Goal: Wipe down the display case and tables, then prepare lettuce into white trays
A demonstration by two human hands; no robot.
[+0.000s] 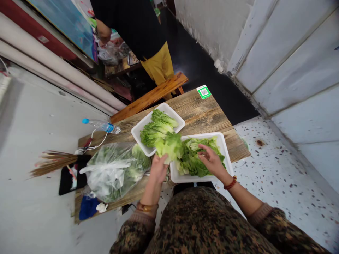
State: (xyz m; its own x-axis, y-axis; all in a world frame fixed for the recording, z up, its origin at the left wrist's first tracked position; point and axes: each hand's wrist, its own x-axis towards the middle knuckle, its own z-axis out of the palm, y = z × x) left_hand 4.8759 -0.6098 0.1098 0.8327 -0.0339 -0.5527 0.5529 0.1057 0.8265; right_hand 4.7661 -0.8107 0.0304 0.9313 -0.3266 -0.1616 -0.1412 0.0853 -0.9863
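Note:
My left hand (159,168) is closed on the base of a pale green lettuce leaf (171,146), which it holds up between two white trays. Over the nearer white tray (221,138) hovers my right hand (212,161), its fingers apart and slightly curled, with nothing visible in them. Loose lettuce leaves (197,173) fill that tray. In the farther white tray (180,119), longer lettuce leaves (156,128) lie stacked side by side. Part of this stack is hidden behind the leaf in my left hand.
Left on the wooden table (206,114) lies a clear plastic bag (113,173) of greens. Beyond it are a water bottle (103,126) and white cable. A blue cloth (88,208) sits at the near-left corner. Past the bench (150,97), a person in black (135,24) handles plastic bags.

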